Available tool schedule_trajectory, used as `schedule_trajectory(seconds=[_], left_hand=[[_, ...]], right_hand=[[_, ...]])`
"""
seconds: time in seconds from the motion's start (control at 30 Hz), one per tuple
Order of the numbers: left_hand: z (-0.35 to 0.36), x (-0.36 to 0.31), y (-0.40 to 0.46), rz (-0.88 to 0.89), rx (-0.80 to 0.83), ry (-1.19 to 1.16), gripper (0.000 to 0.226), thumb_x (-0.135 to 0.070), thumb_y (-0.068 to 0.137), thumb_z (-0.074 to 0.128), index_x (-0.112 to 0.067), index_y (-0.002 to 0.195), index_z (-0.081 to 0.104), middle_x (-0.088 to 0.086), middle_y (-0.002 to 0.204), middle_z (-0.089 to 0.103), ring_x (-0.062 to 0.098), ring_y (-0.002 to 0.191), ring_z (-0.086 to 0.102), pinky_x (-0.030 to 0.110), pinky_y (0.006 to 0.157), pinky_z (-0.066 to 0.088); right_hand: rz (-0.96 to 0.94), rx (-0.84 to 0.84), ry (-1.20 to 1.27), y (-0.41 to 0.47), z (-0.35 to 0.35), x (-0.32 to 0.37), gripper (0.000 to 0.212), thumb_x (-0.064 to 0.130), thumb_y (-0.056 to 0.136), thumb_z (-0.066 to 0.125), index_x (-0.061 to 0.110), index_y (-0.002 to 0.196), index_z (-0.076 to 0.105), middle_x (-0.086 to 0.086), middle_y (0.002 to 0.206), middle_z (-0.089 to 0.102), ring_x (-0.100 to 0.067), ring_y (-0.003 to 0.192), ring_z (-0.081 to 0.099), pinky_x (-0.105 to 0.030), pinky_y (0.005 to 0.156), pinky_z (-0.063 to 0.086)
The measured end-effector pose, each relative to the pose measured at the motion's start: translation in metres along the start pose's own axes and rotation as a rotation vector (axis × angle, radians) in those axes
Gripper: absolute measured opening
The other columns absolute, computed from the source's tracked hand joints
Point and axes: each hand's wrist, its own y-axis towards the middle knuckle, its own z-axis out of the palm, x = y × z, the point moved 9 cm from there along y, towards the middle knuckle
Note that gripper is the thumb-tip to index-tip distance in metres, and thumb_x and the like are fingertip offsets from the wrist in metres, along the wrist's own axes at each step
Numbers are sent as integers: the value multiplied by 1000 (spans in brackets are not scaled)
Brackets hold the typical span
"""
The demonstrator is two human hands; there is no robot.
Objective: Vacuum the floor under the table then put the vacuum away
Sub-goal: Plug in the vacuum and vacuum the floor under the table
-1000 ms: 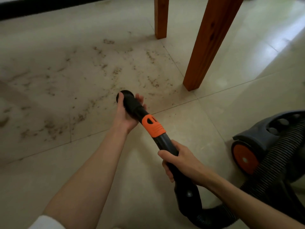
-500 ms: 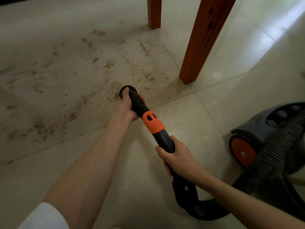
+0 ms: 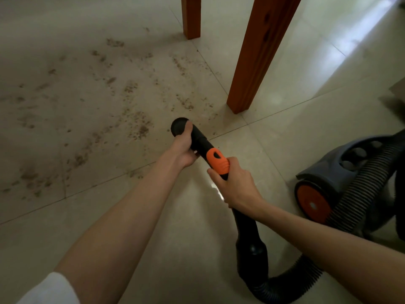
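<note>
A black vacuum wand [image 3: 200, 140] with an orange collar [image 3: 218, 160] points away from me toward the dirty floor. My left hand [image 3: 185, 150] grips its front end, thumb lying over the round black nozzle mouth [image 3: 178, 126]. My right hand [image 3: 235, 187] grips the wand just behind the orange collar. A ribbed black hose [image 3: 285, 284] curls from the wand back to the grey vacuum body [image 3: 341, 170] with its orange wheel [image 3: 313, 202] at the right. Brown crumbs and dirt [image 3: 135, 126] are scattered over the tiles ahead, under the table.
Two orange-brown wooden table legs stand ahead: a near one [image 3: 256, 60] right of the nozzle and a far one [image 3: 191, 17]. Pale floor tiles [image 3: 153, 249] lie all around. A dark object [image 3: 394, 104] shows at the right edge.
My right hand has slid forward along the wand up to the orange collar. My left hand has closed over the nozzle end. The view has shifted slightly toward the table legs.
</note>
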Motion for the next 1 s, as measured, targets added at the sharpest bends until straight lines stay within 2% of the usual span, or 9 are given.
schedule_trajectory(seconds=[0.1, 0.2, 0.27, 0.33, 0.37, 0.43, 0.57, 0.8, 1.0], left_hand=[[3, -2, -7, 151, 73, 428, 47, -39, 100, 37, -7, 134, 42, 12, 126, 56, 19, 99, 57, 32, 78, 48], [-18, 0, -11, 409, -26, 1049, 49, -35, 100, 38, -14, 144, 33, 6, 146, 39, 23, 129, 42, 37, 106, 36], [-34, 10, -9, 521, -71, 1466, 63, -39, 95, 47, -15, 149, 22, 8, 153, 26, 26, 139, 26, 42, 112, 26], [-47, 29, -3, 508, -49, 1814, 83, -47, 90, 53, -18, 151, 5, 9, 158, 5, 28, 145, 5, 48, 115, 11], [-53, 37, 0, 471, -29, 1915, 93, -52, 87, 55, -19, 151, -3, 9, 159, -6, 29, 145, -5, 50, 115, 4], [-60, 46, 3, 404, 10, 2001, 105, -58, 82, 58, -19, 149, -13, 9, 157, -18, 30, 144, -17, 54, 114, -4], [-65, 58, 9, 349, 42, 2035, 113, -62, 77, 61, -22, 149, -15, 9, 155, -24, 31, 142, -22, 57, 113, -6], [-84, 68, 16, 302, 17, 2065, 114, -60, 75, 66, -24, 149, -13, 7, 154, -27, 32, 142, -20, 60, 112, 3], [-83, 67, 17, 307, 7, 2068, 115, -59, 74, 67, -26, 149, -14, 6, 154, -27, 31, 143, -20, 60, 112, 4]], right_hand=[[45, -16, 133, 10, -12, -13, 30, 40, 91, 57, 17, 106, 45, -5, 80, 58, -16, 55, 58, -24, 42, 48], [103, -74, 255, 20, -30, -38, 27, 37, 91, 58, 12, 100, 50, -6, 74, 56, -15, 45, 53, -22, 38, 43], [155, -62, 352, 23, -38, -54, 26, 35, 92, 58, 10, 100, 52, -6, 70, 55, -14, 43, 52, -25, 41, 45], [198, -27, 441, 25, -44, -65, 25, 33, 93, 57, 9, 100, 53, -5, 67, 53, -13, 43, 51, -26, 42, 46], [213, -13, 461, 25, -46, -68, 24, 32, 93, 56, 9, 99, 53, -5, 66, 53, -13, 43, 51, -26, 42, 46], [233, 7, 462, 24, -46, -73, 22, 32, 93, 55, 11, 96, 52, -5, 66, 52, -13, 44, 51, -26, 43, 47], [250, 22, 424, 25, -36, -79, 25, 34, 93, 55, 10, 99, 52, -5, 69, 53, -14, 47, 51, -28, 46, 48], [288, -26, 479, 38, -44, -80, 25, 36, 94, 54, 11, 93, 52, -5, 68, 52, -15, 48, 50, -29, 48, 49], [303, 115, 478, 34, -24, -79, 28, 36, 93, 54, 8, 97, 53, -4, 66, 54, -14, 47, 51, -26, 44, 48]])
